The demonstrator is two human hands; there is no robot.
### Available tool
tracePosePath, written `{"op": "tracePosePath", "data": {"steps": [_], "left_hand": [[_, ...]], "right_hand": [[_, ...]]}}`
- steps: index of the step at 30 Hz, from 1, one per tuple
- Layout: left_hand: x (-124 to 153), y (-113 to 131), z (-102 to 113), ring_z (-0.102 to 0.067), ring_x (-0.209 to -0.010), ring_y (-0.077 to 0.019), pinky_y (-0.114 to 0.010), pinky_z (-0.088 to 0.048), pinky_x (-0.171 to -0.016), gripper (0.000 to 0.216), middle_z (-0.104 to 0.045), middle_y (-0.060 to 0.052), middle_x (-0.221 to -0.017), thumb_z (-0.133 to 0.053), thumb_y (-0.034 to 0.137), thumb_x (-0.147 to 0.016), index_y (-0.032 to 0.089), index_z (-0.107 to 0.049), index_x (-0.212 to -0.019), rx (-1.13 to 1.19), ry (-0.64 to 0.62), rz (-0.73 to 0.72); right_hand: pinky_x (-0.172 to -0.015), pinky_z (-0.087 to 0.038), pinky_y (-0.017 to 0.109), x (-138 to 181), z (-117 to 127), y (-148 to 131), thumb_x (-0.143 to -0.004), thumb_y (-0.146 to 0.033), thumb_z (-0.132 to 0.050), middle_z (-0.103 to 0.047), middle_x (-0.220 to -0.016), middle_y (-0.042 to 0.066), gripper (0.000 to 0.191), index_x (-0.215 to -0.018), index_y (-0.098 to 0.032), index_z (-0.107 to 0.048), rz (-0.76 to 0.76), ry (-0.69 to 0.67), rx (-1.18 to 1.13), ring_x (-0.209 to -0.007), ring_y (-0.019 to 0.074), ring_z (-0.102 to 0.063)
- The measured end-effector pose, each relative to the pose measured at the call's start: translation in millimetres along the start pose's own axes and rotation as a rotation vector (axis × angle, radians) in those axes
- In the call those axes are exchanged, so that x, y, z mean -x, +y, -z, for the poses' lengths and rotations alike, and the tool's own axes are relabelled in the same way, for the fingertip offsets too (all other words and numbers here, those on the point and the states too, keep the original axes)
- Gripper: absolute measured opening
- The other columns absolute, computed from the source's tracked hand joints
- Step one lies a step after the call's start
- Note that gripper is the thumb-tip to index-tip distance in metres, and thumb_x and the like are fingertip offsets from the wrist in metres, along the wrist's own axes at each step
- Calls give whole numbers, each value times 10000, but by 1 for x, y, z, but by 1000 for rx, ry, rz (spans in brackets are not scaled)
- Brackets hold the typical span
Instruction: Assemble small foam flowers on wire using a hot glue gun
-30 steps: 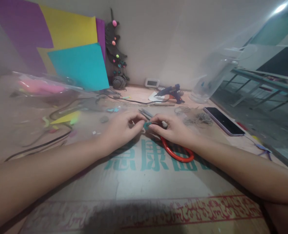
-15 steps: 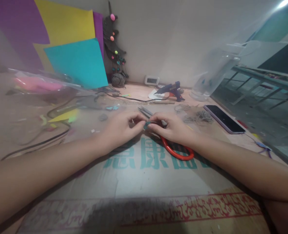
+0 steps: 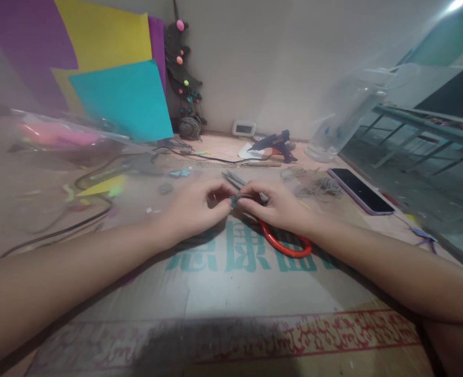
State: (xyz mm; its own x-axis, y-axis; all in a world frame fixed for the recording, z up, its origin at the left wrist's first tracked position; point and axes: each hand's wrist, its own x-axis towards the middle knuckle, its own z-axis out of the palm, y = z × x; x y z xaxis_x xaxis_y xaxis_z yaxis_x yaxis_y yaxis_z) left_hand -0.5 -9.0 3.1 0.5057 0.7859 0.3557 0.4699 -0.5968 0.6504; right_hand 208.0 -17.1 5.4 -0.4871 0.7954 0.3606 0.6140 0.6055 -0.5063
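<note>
Between my two hands is a small dark teal piece [image 3: 235,200], too small to name for certain. My left hand [image 3: 202,207] pinches its left side between thumb and fingertips. From the other side my right hand [image 3: 270,204] pinches it the same way, so the fingertips nearly meet. Under my right hand lies a pair of scissors [image 3: 286,248] with red handles. Its blades stick out beyond my fingers, pointing away and to the left; the middle of the scissors is hidden by my hand.
Printed cardboard [image 3: 227,298] covers the work surface. A phone [image 3: 360,191] and tangled grey string [image 3: 327,186] lie to the right. Behind are a dark blue glue gun [image 3: 274,144] and a small white digital display [image 3: 244,128]. Coloured sheets [image 3: 121,99] and a black cord [image 3: 58,230] are at left.
The teal piece has turned slightly between my fingertips and now looks narrower. Both hands stay in nearly the same place, and the scissors have not moved.
</note>
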Motion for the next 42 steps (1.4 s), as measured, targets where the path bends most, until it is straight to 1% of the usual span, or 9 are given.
{"op": "tracePosePath", "data": {"steps": [6,11,15,21,25,30,33,37,42], "left_hand": [[0,-1,1,-638,-748,-161,-259,-462,-652,225,-734,4,-819,-518,278,-868,206,-728,-904,13,-6,28],[0,-3,-2,-623,-699,-148,-253,-455,-637,179,-718,6,-763,-551,271,-859,199,-715,-861,0,6,-20],[-1,-2,-1,-608,-659,-136,-244,-443,-609,160,-706,10,-735,-556,263,-860,185,-694,-844,29,-24,-9],[-1,-2,-1,-625,-732,-153,-263,-448,-665,157,-709,-2,-797,-547,276,-877,185,-673,-853,10,30,-6],[-2,-3,-1,-627,-736,-152,-265,-447,-674,130,-701,4,-801,-540,247,-874,184,-651,-847,24,50,-2],[-1,-2,-1,-621,-728,-154,-263,-448,-659,113,-687,0,-794,-543,243,-867,184,-635,-836,38,66,10],[-1,-1,-1,-624,-734,-158,-263,-453,-653,125,-692,-9,-806,-529,248,-875,184,-630,-839,49,53,17],[0,-1,-1,-623,-730,-159,-267,-467,-662,136,-687,-15,-805,-517,258,-883,184,-626,-848,49,55,3],[1,0,-1,-626,-715,-159,-268,-473,-655,142,-706,-24,-821,-524,280,-883,180,-622,-863,50,66,5]], "right_hand": [[-599,-398,225,0,2,-2,-871,-298,-599,-625,-698,5,172,-876,-149,-685,-19,-15,-10,-634,114,-526],[-597,-395,230,0,2,-3,-874,-296,-597,-619,-688,1,160,-865,-156,-674,-16,-38,-26,-626,114,-517],[-601,-399,235,0,2,-2,-872,-299,-606,-626,-704,4,157,-874,-158,-675,-6,-34,-24,-635,118,-524],[-639,-420,258,1,4,-4,-904,-354,-581,-668,-792,27,233,-1021,-166,-653,-32,48,-4,-719,152,-579],[-646,-427,260,1,4,-5,-920,-301,-550,-668,-769,20,150,-911,-176,-632,-34,127,6,-701,144,-582],[-649,-441,269,4,3,-6,-908,-274,-566,-658,-752,15,97,-900,-186,-606,-8,128,7,-696,145,-587],[-657,-460,271,5,2,-6,-920,-254,-547,-653,-736,3,109,-1003,-188,-574,-21,74,-100,-679,138,-602],[-620,-490,266,3,1,-10,-922,-255,-549,-648,-697,-31,242,-1154,-205,-498,-192,-46,-427,-625,128,-624],[-575,-472,256,0,0,-19,-915,-285,-575,-643,-652,-29,279,-1165,-179,-509,-348,-93,-710,-581,117,-598]]}}
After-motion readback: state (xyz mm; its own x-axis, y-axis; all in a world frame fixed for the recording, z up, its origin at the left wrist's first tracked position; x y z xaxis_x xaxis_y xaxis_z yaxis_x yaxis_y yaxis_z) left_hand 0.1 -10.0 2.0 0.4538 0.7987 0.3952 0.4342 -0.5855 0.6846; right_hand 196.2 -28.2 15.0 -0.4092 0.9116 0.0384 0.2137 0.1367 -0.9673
